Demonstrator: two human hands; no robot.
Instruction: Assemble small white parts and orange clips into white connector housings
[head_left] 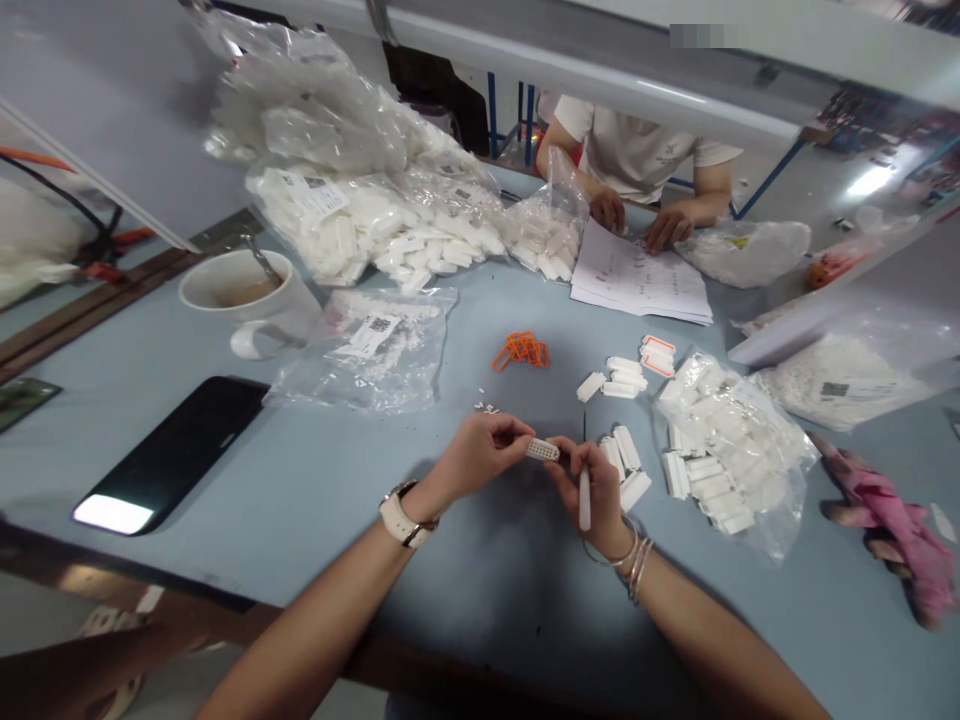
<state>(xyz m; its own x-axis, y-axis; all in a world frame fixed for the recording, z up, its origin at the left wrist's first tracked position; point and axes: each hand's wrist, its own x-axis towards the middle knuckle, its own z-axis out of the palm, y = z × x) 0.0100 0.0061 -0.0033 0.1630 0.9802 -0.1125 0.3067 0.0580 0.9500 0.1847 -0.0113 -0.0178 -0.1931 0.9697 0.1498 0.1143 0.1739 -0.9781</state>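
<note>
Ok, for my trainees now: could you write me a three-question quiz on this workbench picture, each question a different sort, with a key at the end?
1. Multiple choice: what is the person's left hand holding?
A. a phone
B. a white part with rows of holes
C. a sheet of paper

2. True or false: the pile of orange frames sits inside the mug.

3. Fill the gap: the slim tool with the pale handle is held in the person's ____.

Key
1. B
2. False; the pile lies on the table.
3. right hand
</note>
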